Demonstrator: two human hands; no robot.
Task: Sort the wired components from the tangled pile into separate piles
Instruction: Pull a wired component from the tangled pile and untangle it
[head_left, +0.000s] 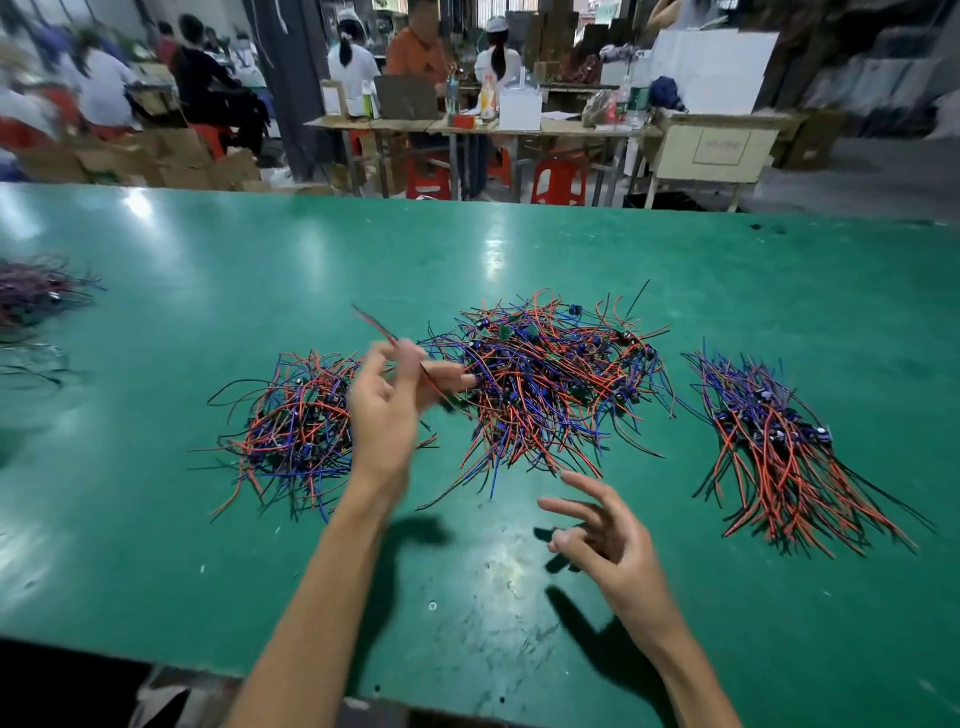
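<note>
Three heaps of red, blue and black wired components lie on the green table (208, 545). The tangled pile (550, 384) sits in the middle. A looser pile (291, 431) lies to its left, and a combed, aligned pile (779, 447) to its right. My left hand (395, 405), blurred by motion, is raised between the left and middle piles and pinches one wired component (395, 340) whose red and black leads stick up to the left. My right hand (597, 530) hovers over bare table in front of the middle pile, fingers spread and holding nothing.
Another wire heap (36, 291) lies at the table's far left edge. The table's near edge runs along the bottom. Beyond the far edge are workbenches, red stools (558, 182), cardboard boxes and several seated people.
</note>
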